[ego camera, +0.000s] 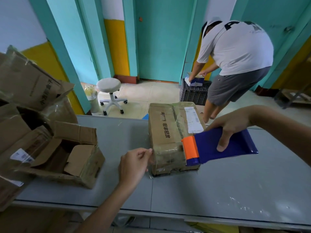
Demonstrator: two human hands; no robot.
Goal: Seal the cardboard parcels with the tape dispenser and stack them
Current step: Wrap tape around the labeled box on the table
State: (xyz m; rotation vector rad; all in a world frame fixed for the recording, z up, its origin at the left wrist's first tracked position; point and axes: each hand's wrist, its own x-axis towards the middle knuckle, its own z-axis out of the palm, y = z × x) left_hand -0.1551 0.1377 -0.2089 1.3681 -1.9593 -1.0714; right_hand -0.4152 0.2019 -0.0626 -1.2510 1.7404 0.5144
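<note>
- Turquoise walls (156, 39) stand behind a grey table (218, 190).
- Cardboard parcel (165, 132) lies mid-table, long axis away from the person.
- Tape dispenser (210, 148), gripped by the right hand (230, 125), points its orange head left, onto the parcel's near end.
- Left hand (134, 165) pinches clear tape (151, 159) at the parcel's near left corner.

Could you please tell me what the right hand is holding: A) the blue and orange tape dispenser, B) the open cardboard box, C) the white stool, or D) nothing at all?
A: the right hand grips the blue tape dispenser, whose orange end rests on the closed parcel; the left hand pinches clear tape at its corner.
</note>
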